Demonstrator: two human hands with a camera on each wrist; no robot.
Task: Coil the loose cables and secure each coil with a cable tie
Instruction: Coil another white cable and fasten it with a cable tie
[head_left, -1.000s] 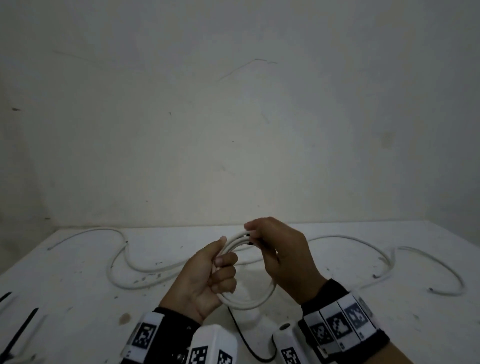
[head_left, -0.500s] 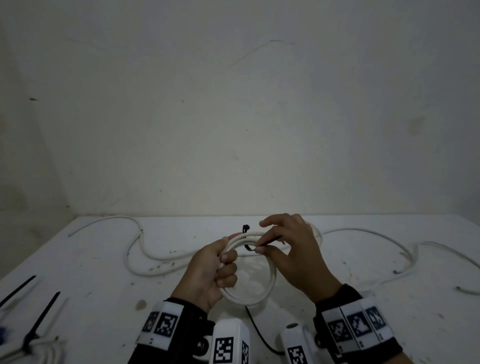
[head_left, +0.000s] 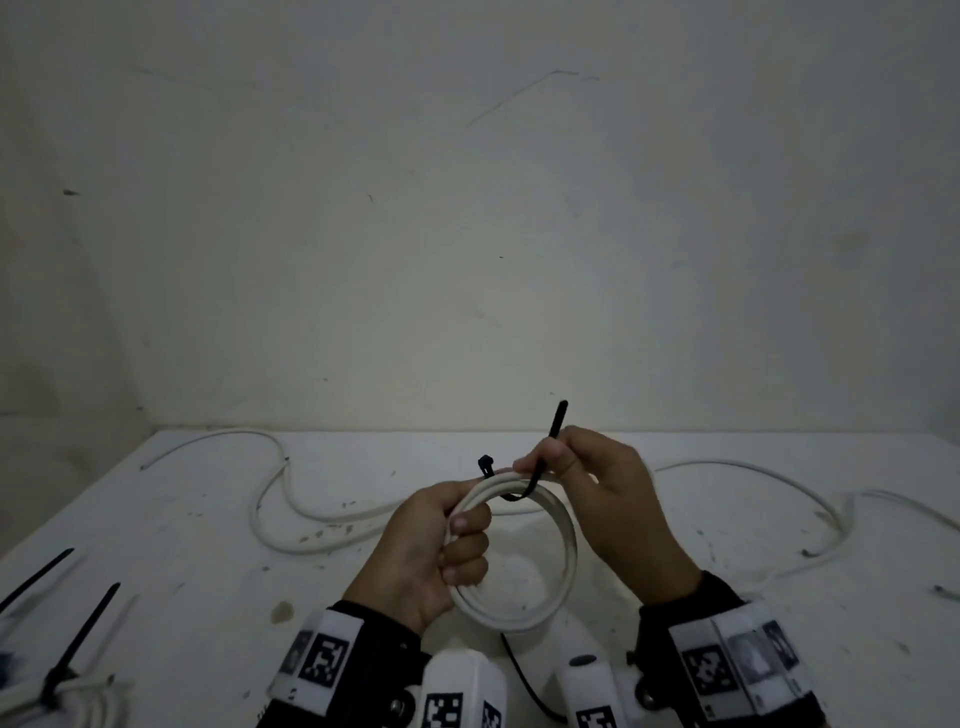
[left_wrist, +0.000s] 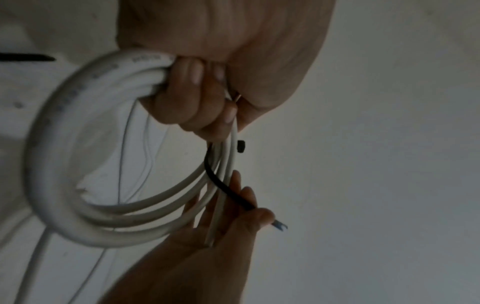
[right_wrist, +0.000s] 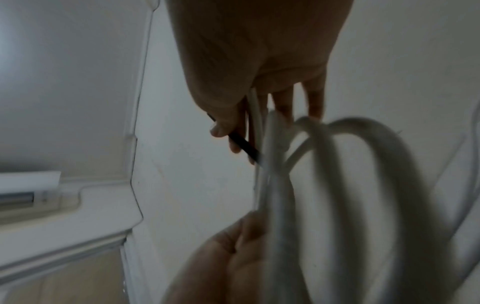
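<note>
Head view: looked forward and down over the surface (head_left: 208, 519) toward the wall. Wrist views: close, each looked along its hand. All three shared the white coil (head_left: 563, 545) (left_wrist: 64, 144) (right_wrist: 337, 185).

tied coil (head_left: 62, 699) cut off at bottom-left edge, white coil (right_wrist: 337, 185) blurred in right wrist view

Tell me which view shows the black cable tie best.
The head view: the black cable tie shows head, loop under the white coil and tail pinched by the right hand. Left wrist shows its head and part of the strap; right wrist only a blurred stub.
</note>
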